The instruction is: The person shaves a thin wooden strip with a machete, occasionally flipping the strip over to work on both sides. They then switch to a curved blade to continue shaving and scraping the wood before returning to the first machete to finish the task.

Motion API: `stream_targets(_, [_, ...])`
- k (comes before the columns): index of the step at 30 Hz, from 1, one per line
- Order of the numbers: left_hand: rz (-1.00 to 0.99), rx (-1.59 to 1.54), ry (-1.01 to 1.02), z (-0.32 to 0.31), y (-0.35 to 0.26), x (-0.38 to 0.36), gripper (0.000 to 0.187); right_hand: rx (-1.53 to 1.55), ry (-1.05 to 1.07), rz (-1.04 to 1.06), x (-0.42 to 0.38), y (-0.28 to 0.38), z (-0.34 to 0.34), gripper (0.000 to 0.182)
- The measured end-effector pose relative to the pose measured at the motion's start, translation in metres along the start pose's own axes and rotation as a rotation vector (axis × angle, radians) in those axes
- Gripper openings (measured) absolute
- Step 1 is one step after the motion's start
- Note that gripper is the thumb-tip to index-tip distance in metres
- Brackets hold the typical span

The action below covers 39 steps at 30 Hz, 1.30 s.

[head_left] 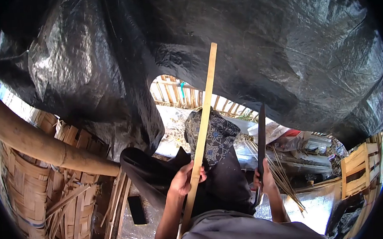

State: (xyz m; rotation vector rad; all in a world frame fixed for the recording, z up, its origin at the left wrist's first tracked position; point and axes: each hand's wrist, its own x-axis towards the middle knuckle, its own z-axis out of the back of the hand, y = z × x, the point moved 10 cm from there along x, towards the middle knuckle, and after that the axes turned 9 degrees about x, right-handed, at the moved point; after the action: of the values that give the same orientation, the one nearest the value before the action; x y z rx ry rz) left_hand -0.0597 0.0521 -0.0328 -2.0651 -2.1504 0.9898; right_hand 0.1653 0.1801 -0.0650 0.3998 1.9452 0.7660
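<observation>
My left hand (185, 180) is closed around a long, pale bamboo strip (205, 105). The strip stands nearly upright in front of me, leaning a little to the right at its top. In my right hand (265, 180) is a long dark-bladed knife (261, 135), its tip pointing up and away. Strip and blade are apart from each other. A dark patterned cloth (216, 135) lies over my knee, behind the strip.
A black plastic sheet (256, 36) hangs low ahead. At left, a thick bamboo pole (48, 145) crosses above woven bamboo baskets (29, 186). A phone (136, 210) lies by my left side. Thin bamboo sticks (285, 179) and plastic-wrapped items (289, 140) are at right.
</observation>
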Motion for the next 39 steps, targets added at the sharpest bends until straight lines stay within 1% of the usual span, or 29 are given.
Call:
stream_targets(2, [-0.021, 0.043, 0.037, -0.009, -0.005, 0.001, 0.031, 0.003, 0.006, 0.045, -0.006, 0.016, -0.017, 0.065])
stream_targets(6, [-0.074, 0.114, 0.072, -0.027, -0.021, 0.012, 0.03, -0.14, 0.189, 0.212, -0.006, 0.056, -0.065, 0.058])
stream_targets(8, [-0.083, 0.161, 0.033, -0.028, -0.028, 0.023, 0.027, -0.347, 0.197, 0.382, -0.006, 0.084, -0.086, 0.054])
stream_targets(9, [-0.121, 0.261, -0.001, -0.032, -0.036, 0.026, 0.024, -0.402, 0.16, 0.44, -0.004, 0.095, -0.095, 0.053])
stream_targets(10, [-0.161, 0.35, 0.009, -0.035, -0.041, 0.032, 0.022, -0.527, 0.125, 0.469, -0.002, 0.104, -0.101, 0.053])
stream_targets(12, [-0.175, 0.526, -0.11, -0.033, -0.045, 0.037, 0.021, -0.759, 0.097, 0.723, 0.002, 0.124, -0.118, 0.054])
stream_targets(13, [-0.217, 0.598, -0.148, -0.029, -0.046, 0.041, 0.021, -0.748, 0.092, 0.717, 0.005, 0.121, -0.121, 0.054])
stream_targets(14, [-0.227, 0.701, -0.207, -0.023, -0.044, 0.042, 0.022, -0.825, 0.034, 0.808, 0.0, 0.125, -0.128, 0.052])
stream_targets(15, [-0.227, 0.735, -0.209, -0.021, -0.04, 0.044, 0.024, -0.905, -0.024, 0.896, -0.004, 0.129, -0.135, 0.051])
stream_targets(16, [-0.227, 0.766, -0.211, -0.02, -0.038, 0.046, 0.025, -0.98, -0.107, 0.797, 0.012, 0.115, -0.125, 0.053])
stream_targets(18, [-0.211, 0.824, -0.205, -0.019, -0.036, 0.045, 0.027, -1.348, -0.293, 0.838, 0.01, 0.109, -0.126, 0.055])
stream_targets(19, [-0.206, 0.878, -0.2, -0.019, -0.033, 0.043, 0.03, -1.361, -0.285, 0.824, 0.01, 0.112, -0.128, 0.055])
stream_targets(20, [-0.195, 0.862, -0.208, -0.015, -0.029, 0.041, 0.03, -1.367, -0.278, 0.832, 0.007, 0.118, -0.13, 0.053])
stream_targets(22, [-0.109, 0.841, -0.216, -0.004, -0.02, 0.04, 0.038, -1.379, -0.27, 0.838, 0.003, 0.125, -0.134, 0.051])
stream_targets(23, [-0.109, 0.865, -0.207, -0.003, -0.019, 0.036, 0.044, -1.336, -0.241, 0.791, 0.007, 0.126, -0.131, 0.05])
stream_targets(24, [-0.105, 0.857, -0.207, -0.002, -0.019, 0.031, 0.044, -1.292, -0.213, 0.744, 0.011, 0.125, -0.127, 0.05])
stream_targets(25, [-0.056, 0.847, -0.235, 0.003, -0.017, 0.024, 0.045, -1.299, -0.211, 0.735, 0.015, 0.121, -0.122, 0.05])
stream_targets(26, [-0.009, 0.837, -0.264, 0.01, -0.015, 0.019, 0.046, -1.305, -0.202, 0.768, 0.018, 0.117, -0.116, 0.048])
stream_targets(28, [-0.004, 0.861, -0.252, 0.018, -0.014, 0.012, 0.047, -1.314, -0.188, 0.793, 0.019, 0.106, -0.103, 0.046])
stream_targets(29, [-0.02, 0.883, -0.241, 0.018, -0.016, 0.008, 0.047, -1.452, -0.09, 0.976, 0.007, 0.1, -0.115, 0.028])
stream_targets(30, [-0.037, 0.905, -0.23, 0.017, -0.017, 0.004, 0.046, -1.582, 0.017, 1.162, -0.004, 0.09, -0.124, 0.028])
stream_targets(31, [-0.035, 0.899, -0.236, 0.018, -0.017, 0.001, 0.046, -1.859, 0.019, 1.452, -0.014, 0.075, -0.131, 0.044])
stream_targets(32, [-0.061, 0.933, -0.269, 0.018, -0.022, -0.001, 0.045, -1.861, 0.027, 1.449, -0.009, 0.07, -0.123, 0.044])
stream_targets(33, [-0.088, 0.968, -0.299, 0.018, -0.025, -0.003, 0.045, -1.632, 0.096, 0.998, 0.019, 0.071, -0.101, 0.046])
stream_targets(34, [-0.088, 0.962, -0.299, 0.018, -0.024, -0.003, 0.045, -1.372, 0.146, 0.569, 0.041, 0.058, -0.078, 0.048])
stream_targets(35, [-0.158, 0.995, -0.315, 0.016, -0.03, -0.004, 0.042, -1.373, 0.203, 0.608, 0.034, 0.059, -0.083, 0.053])
stream_targets(36, [-0.229, 1.027, -0.33, 0.013, -0.036, -0.006, 0.04, -1.378, 0.2, 0.608, 0.036, 0.055, -0.078, 0.053])
stream_targets(38, [-0.272, 1.035, -0.339, 0.011, -0.038, -0.006, 0.04, -2.064, -0.043, 1.407, 0.001, 0.048, -0.098, 0.054])
stream_targets(39, [-0.318, 1.047, -0.35, 0.009, -0.042, -0.006, 0.039, -2.064, -0.046, 1.415, -0.002, 0.047, -0.094, 0.054])
